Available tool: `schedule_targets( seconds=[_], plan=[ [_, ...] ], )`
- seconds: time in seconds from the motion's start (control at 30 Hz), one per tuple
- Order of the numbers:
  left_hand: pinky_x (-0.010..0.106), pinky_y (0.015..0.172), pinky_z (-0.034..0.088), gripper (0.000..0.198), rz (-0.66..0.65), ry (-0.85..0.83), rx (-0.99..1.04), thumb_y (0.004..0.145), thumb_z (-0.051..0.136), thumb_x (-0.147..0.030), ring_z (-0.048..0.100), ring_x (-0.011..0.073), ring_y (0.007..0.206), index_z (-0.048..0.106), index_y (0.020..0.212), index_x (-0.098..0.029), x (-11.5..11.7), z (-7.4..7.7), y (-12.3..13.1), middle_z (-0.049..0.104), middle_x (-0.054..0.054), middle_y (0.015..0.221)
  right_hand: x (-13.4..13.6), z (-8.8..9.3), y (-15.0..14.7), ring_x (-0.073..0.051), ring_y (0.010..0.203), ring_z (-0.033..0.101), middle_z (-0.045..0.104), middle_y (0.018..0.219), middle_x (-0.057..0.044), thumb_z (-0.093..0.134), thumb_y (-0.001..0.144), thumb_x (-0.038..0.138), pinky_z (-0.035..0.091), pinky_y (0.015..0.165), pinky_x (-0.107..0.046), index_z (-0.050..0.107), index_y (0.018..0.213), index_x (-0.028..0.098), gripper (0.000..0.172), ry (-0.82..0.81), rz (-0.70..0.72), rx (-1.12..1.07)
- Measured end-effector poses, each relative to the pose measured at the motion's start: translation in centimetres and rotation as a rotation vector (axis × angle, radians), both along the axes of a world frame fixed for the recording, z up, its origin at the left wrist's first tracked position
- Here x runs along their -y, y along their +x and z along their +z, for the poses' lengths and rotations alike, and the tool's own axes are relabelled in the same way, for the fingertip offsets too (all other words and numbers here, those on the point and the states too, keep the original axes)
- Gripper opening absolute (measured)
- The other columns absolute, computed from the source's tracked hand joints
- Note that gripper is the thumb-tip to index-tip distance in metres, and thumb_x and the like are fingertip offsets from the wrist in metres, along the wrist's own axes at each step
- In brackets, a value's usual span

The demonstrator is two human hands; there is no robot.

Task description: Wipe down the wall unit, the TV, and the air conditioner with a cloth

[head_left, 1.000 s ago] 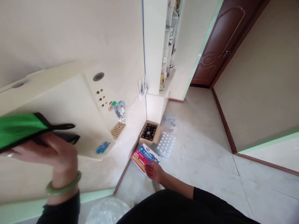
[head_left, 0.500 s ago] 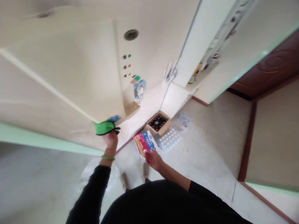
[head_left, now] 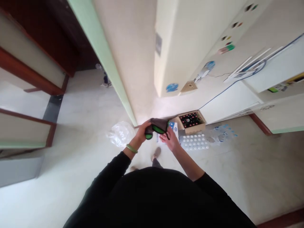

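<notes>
Head view: left hand [head_left: 142, 132] had its fingers closed round one end of a brown-and-green cloth item [head_left: 159, 122], out in front of the body above the floor [head_left: 83, 126]. Right hand [head_left: 172, 140] was at the other end, by a dark loop [head_left: 168, 136]; fingers partly curled, could not tell if gripping. Folds obscured the cloth's full shape. Printed box [head_left: 175, 127] beyond, partly covered by the right hand; lettering unreadable. One shoe [head_left: 134, 168] mostly hidden by black clothing [head_left: 152, 196].
</notes>
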State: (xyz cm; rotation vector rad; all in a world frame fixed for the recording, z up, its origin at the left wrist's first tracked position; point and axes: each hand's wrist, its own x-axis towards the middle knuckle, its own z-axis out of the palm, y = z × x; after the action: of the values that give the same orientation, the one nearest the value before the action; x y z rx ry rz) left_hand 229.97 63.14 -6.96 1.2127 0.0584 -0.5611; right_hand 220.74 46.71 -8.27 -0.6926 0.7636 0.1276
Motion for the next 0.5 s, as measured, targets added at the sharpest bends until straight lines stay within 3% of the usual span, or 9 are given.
schedule_targets(
  seconds=[0.13, 0.27, 0.43, 0.5],
  plan=[
    [0.032, 0.08, 0.062, 0.052, 0.085, -0.111, -0.115, 0.078, 0.077, -0.057, 0.072, 0.0192, 0.089, 0.073, 0.112, -0.018, -8.0, 2.5, -3.8, 0.077, 0.007, 0.101, -7.6, 2.3, 0.8, -0.019, 0.104, 0.075, 0.082, 0.101, -0.002, 0.058, 0.102, 0.061, 0.061, 0.09, -0.033, 0.074, 0.116, 0.026, 0.041, 0.022, 0.094, 0.122],
    [0.027, 0.079, 0.057, 0.054, 0.211, -0.096, -0.034, 0.08, 0.078, -0.055, 0.07, 0.0171, 0.093, 0.072, 0.12, -0.02, -17.1, 3.8, -7.7, 0.076, 0.004, 0.107, -16.5, 4.0, 1.1, -0.018, 0.101, 0.076, 0.082, 0.092, -0.001, 0.076, 0.092, 0.048, 0.062, 0.085, -0.026, 0.075, 0.108, 0.021, 0.032, -0.138, 0.198, 0.119],
    [0.029, 0.082, 0.055, 0.031, 0.473, 0.19, 0.13, 0.075, 0.084, -0.033, 0.065, 0.0149, 0.082, 0.074, 0.1, -0.017, -27.4, 2.4, -12.3, 0.071, 0.001, 0.086, -26.4, 5.3, 0.9, -0.022, 0.11, 0.077, 0.084, 0.1, -0.002, 0.085, 0.08, 0.054, 0.064, 0.093, -0.03, 0.079, 0.104, 0.02, 0.042, -0.199, 0.484, 0.262],
    [0.037, 0.095, 0.056, 0.019, 0.613, 0.338, 0.188, 0.074, 0.081, -0.021, 0.067, 0.0193, 0.093, 0.074, 0.091, -0.017, -30.9, 1.7, -14.1, 0.072, 0.004, 0.092, -29.9, 5.6, 0.9, -0.026, 0.118, 0.076, 0.084, 0.107, -0.004, 0.087, 0.075, 0.061, 0.063, 0.101, -0.034, 0.081, 0.105, 0.021, 0.051, -0.189, 0.643, 0.354]
  ],
)
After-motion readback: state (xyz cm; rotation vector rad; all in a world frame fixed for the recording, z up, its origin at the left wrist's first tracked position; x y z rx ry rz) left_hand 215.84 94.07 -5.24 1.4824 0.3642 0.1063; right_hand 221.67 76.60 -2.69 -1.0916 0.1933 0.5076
